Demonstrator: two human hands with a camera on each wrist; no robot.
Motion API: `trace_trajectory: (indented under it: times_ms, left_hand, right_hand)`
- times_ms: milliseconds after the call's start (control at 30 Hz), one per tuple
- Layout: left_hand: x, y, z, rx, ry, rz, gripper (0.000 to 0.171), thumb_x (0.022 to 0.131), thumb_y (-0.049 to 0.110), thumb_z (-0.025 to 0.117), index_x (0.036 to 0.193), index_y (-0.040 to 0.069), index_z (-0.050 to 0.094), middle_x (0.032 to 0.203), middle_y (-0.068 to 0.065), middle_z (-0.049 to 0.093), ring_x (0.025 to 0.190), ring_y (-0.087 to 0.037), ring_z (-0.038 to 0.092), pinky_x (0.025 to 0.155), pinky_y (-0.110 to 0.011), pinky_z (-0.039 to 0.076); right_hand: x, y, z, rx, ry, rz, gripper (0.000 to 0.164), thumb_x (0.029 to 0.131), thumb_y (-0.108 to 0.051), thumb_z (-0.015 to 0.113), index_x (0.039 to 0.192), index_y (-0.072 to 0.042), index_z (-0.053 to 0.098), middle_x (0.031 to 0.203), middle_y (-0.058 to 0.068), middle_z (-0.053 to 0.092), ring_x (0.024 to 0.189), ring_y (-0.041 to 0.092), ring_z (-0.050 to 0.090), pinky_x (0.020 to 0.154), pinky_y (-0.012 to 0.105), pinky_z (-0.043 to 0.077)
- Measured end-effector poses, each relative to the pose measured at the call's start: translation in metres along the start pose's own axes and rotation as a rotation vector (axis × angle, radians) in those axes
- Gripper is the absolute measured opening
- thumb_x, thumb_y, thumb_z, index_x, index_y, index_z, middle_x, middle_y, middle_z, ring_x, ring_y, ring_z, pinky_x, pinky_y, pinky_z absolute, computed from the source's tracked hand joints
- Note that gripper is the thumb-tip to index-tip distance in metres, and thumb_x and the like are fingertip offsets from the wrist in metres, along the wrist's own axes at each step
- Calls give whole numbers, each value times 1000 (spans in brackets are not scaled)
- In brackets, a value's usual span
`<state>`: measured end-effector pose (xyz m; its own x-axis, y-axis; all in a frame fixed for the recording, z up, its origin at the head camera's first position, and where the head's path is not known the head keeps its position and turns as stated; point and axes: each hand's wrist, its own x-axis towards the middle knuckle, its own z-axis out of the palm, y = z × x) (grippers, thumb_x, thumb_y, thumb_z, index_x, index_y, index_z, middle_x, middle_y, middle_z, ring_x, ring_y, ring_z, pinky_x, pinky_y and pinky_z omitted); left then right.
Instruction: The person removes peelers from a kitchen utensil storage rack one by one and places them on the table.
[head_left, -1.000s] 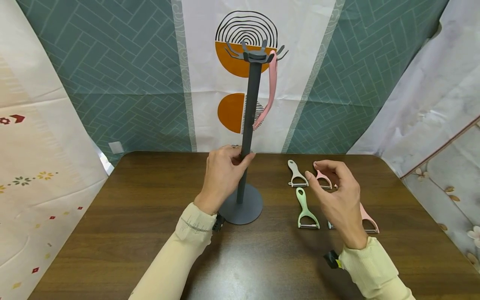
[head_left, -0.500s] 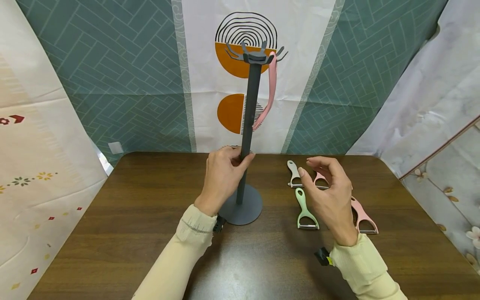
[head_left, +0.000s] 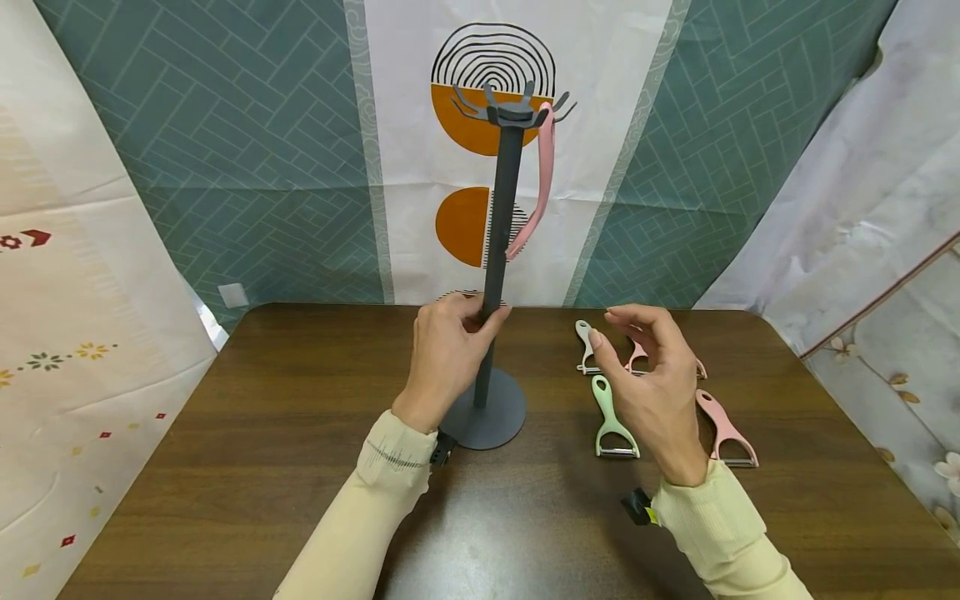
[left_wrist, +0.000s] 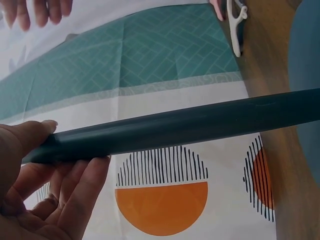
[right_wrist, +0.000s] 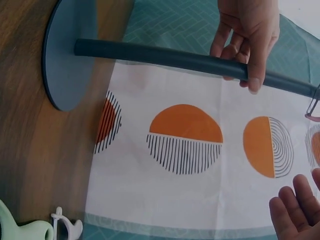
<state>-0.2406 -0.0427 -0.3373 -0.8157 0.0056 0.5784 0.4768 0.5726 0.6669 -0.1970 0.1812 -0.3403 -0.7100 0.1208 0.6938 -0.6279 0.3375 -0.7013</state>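
Note:
My left hand (head_left: 444,354) grips the dark grey pole (head_left: 504,192) of an upright hook stand, thumb and fingers on either side of it. In the left wrist view the fingers (left_wrist: 82,200) wrap under the pole. A pink peeler (head_left: 546,167) hangs from one of the top hooks. To the right, my right hand (head_left: 656,387) hovers over the table with fingers loosely bent and nothing held. Below and around it lie a green peeler (head_left: 604,400), a whitish peeler (head_left: 584,335), a pink peeler (head_left: 716,414) and another pink peeler (head_left: 632,361), partly hidden by the hand.
The stand's round base (head_left: 498,421) rests on the brown wooden table (head_left: 285,467). Part of a further pinkish item (head_left: 701,368) peeks out beside the right hand. A patterned cloth (head_left: 285,167) hangs behind the table's far edge.
My right hand has shifted left and slightly away from me, uncovering more of the pink peeler at the right. My left hand stays on the pole.

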Motion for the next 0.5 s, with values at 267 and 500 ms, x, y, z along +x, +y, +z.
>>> trace_trajectory:
  times_ms: [267,500]
  left_hand:
    - [-1,-1,2,4,5,-6,18,93,30,77,94,13,82,74,-2,69,71,-16,64,61,-30,44]
    - [-1,-1,2,4,9,-8,18,92,31,78,94,14,82,73,-1,68,70,-16,63,61,-30,44]
  right_hand:
    - [3,-4,6,53,9,-14,32,86,4,75,117,2,67,113,4,67,109,15,68,104,25,52]
    - [6,-7,11,79,9,-12,36,86,3,76,120,0,66,116,10,66,110,17,68,104,27,52]
